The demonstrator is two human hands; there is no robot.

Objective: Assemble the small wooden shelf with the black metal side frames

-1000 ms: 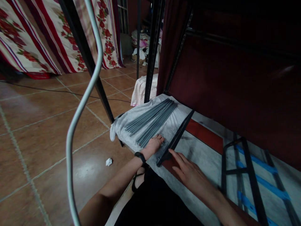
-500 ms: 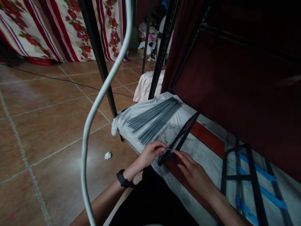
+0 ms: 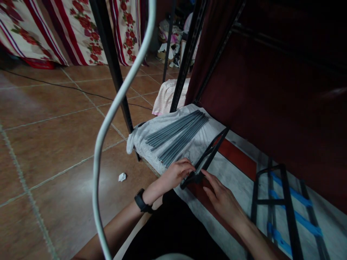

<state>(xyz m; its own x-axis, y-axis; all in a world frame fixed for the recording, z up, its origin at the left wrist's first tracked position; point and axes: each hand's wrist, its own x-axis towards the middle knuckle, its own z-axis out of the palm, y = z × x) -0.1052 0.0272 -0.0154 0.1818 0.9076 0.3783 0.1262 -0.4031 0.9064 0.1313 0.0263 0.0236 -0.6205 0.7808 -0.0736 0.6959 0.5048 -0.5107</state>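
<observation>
My left hand (image 3: 177, 173), a dark watch on its wrist, pinches a small thin metal piece that looks like a screw; it is mostly hidden by the fingers. These fingertips are at the near end of a black metal frame (image 3: 213, 151), which lies on the white cloth (image 3: 141, 142). Across from them, my right hand (image 3: 223, 195) has its index fingertip at the frame's side, thumb apart and fingers stretched. Loose screws (image 3: 189, 156) rest just beyond my left hand. Beside them lie two bundles of grey metal rods (image 3: 175, 130).
A white cable (image 3: 108, 115) hangs in front on the left. Black uprights (image 3: 115, 57) stand at the cloth's edge. Another black frame with blue strips (image 3: 284, 202) lies at right. Dark red fabric (image 3: 257, 101) hangs behind. Crumpled paper (image 3: 122, 177) is on the tiled floor.
My left fingertips have shifted slightly right and closer to the frame, and the wrist has turned a little. My right hand stays almost where it was. The view has moved slightly.
</observation>
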